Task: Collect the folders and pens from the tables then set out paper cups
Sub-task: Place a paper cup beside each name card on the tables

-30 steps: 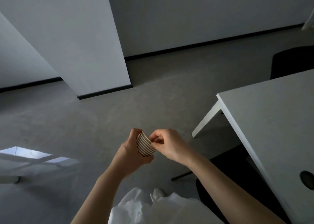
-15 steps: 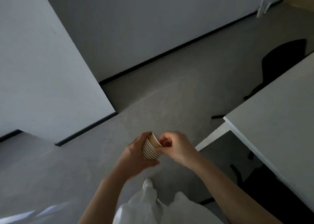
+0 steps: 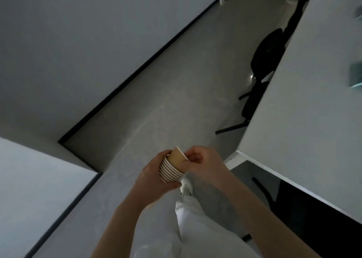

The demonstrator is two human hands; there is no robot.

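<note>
1. Head view: the left hand [image 3: 154,174] is wrapped around a nested stack of brown paper cups with white rims [image 3: 170,172], its fingers curled round the lower part of the stack from the left and from beneath.
2. The stack is held in the air in front of the person's body, tilted so that the cup mouths face up and to the right.
3. The right hand [image 3: 203,164] pinches the white rim of the topmost brown paper cup [image 3: 177,157] between thumb and curled fingers.
4. That topmost cup stands higher than the rest, with its brown wall showing well above the banded rims below it; it sits partly inside the stack.
5. Both bare forearms reach in from the lower edge, and the two hands touch each other around the cups.
6. Below the hands are the person's white trousers [image 3: 195,226] and a white shoe [image 3: 186,186] on the grey floor [image 3: 176,85].
7. On the right runs a long white table [image 3: 305,105], with its near corner just beside the right hand.
8. At the far right edge of the tabletop lie two blurred greenish things [image 3: 355,75]; what they are cannot be told.
9. A black office chair [image 3: 268,50] stands at the far side of the table, its dark legs spread on the floor.
10. Grey walls [image 3: 88,42] with a black skirting strip [image 3: 137,71] fill the left and upper part of the view.
</note>
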